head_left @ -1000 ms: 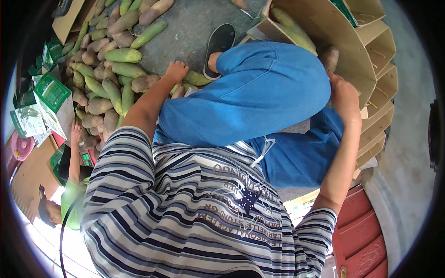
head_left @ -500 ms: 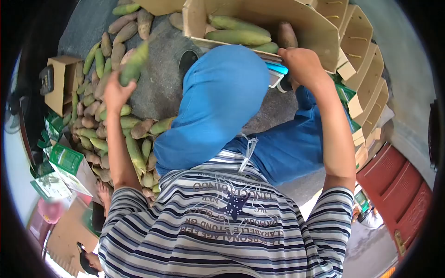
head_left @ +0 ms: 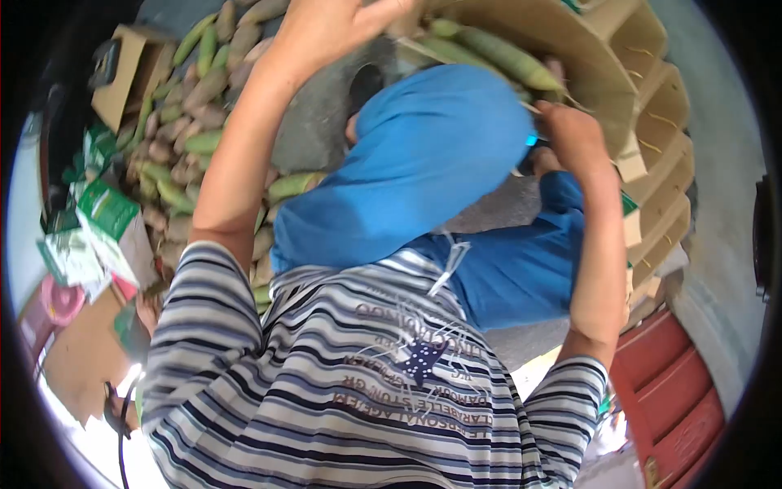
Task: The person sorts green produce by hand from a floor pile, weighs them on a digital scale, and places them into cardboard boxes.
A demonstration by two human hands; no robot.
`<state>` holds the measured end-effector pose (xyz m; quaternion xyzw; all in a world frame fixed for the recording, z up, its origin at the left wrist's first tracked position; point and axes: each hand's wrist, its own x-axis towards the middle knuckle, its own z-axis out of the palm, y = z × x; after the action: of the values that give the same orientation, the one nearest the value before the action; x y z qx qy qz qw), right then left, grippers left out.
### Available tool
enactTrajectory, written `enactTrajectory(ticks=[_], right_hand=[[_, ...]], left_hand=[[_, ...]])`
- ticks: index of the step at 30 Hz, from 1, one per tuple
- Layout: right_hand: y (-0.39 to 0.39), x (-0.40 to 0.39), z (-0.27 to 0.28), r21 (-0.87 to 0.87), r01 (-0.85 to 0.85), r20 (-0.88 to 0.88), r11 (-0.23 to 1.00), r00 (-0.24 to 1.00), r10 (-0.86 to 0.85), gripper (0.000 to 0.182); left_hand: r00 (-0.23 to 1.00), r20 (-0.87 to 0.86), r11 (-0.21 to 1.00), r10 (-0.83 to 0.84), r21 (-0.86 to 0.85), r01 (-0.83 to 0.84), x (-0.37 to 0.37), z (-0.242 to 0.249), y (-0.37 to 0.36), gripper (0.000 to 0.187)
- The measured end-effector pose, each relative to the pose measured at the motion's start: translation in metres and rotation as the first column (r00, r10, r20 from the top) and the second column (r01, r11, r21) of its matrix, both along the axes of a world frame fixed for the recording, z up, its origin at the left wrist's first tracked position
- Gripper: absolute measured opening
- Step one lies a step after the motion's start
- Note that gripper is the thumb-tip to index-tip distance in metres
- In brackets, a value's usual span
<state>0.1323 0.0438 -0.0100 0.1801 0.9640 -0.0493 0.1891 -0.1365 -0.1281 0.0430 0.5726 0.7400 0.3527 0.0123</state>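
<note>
My left hand [head_left: 330,26] is at the top edge of the view, left of an open cardboard box [head_left: 599,69]. Its thumb side points toward the box, but most fingers are cut off by the frame, so what it holds cannot be seen. Green ears of corn [head_left: 511,59] in their husks lie inside the box. My right hand [head_left: 574,134] is closed on the near rim of this box, beside my raised knee. Left of my legs, a large pile of green and brownish, tapered produce [head_left: 204,94] covers the floor.
Several tan cardboard boxes [head_left: 664,147] stand in a row on the right. A small cardboard box [head_left: 122,77] and green-white printed cartons [head_left: 106,216] are beyond the pile. A pink object [head_left: 59,301] sits at far left, a red door [head_left: 672,383] at lower right.
My left hand has swung up and right from the pile toward the box; the green ear it carried is no longer visible in it. My right hand stays on the box rim. The view has shifted.
</note>
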Motion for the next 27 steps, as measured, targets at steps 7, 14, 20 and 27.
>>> enactTrajectory(ticks=[7, 14, 20, 27], right_hand=[[-0.009, -0.008, 0.008, 0.003, 0.023, 0.064, 1.000, 0.998, -0.023, 0.030], [-0.004, -0.009, 0.008, -0.031, 0.059, 0.084, 0.998, 0.995, -0.056, 0.035], [-0.003, -0.009, 0.009, -0.041, 0.081, 0.086, 0.996, 0.993, -0.077, 0.040], [-0.002, -0.008, 0.004, -0.019, 0.052, 0.054, 0.998, 0.997, -0.051, 0.027]], left_hand=[[0.990, -0.110, 0.611, -0.091, -0.791, -0.032, -0.027, -0.200, -0.152, 0.042], [0.968, 0.242, 0.204, 0.071, -0.953, 0.223, 0.022, -0.324, -0.273, 0.044], [0.950, 0.312, 0.024, -0.003, -0.950, 0.312, 0.027, -0.337, -0.269, 0.062], [0.936, 0.350, -0.037, -0.043, -0.936, 0.349, 0.030, -0.295, -0.256, 0.082]])
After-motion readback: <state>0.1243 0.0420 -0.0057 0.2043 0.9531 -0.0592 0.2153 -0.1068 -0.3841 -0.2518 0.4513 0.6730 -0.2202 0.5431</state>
